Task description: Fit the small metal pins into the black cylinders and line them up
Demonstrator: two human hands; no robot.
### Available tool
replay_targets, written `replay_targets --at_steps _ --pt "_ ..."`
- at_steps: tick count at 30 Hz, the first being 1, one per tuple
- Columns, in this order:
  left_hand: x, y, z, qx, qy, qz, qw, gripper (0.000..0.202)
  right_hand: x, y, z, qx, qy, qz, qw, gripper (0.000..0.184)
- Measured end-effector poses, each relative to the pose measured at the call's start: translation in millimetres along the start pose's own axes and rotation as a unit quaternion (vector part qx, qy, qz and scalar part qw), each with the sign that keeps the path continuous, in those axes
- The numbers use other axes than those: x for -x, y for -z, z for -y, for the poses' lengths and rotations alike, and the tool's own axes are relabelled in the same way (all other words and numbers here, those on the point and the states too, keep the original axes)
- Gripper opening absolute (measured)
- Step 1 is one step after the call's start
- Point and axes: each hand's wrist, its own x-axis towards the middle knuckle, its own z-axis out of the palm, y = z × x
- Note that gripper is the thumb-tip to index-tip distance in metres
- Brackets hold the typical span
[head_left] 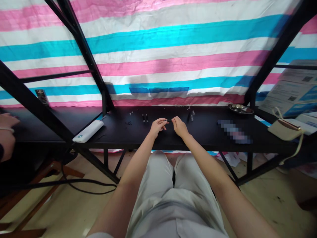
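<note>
My left hand (158,126) and my right hand (180,126) meet over the middle of the black table (119,137). Between their fingertips is a small dark piece (169,121), too small to name, pinched from both sides. Left of my hands stand two short black cylinders with pale ends (145,118). Thin black scraps (128,123) lie farther left. Beyond my right hand is a cluster of small clear and dark pieces (192,115), with a few tiny white bits (189,108) near the back edge.
A white oblong box (88,131) lies at the left by the black frame post. Toward the right are a blurred-out flat object (234,131), a shiny metal dish (240,108) and a beige pouch (284,129) with a strap. Another person's hand (8,120) shows at the far left.
</note>
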Motion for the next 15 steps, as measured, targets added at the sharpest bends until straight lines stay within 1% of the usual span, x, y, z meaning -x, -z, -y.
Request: replay_targets --at_steps 9,15 --pt "-1.1 0.7 -0.6 0.014 0.005 -0.022 1.0 0.037 0.8 0.4 -0.4 -0.001 -0.008 -0.014 1.0 0.032" --pt "-0.2 0.7 -1.5 0.034 0.003 -0.022 0.999 0.037 0.8 2.2 0.8 -0.012 -0.01 -0.014 1.0 0.031"
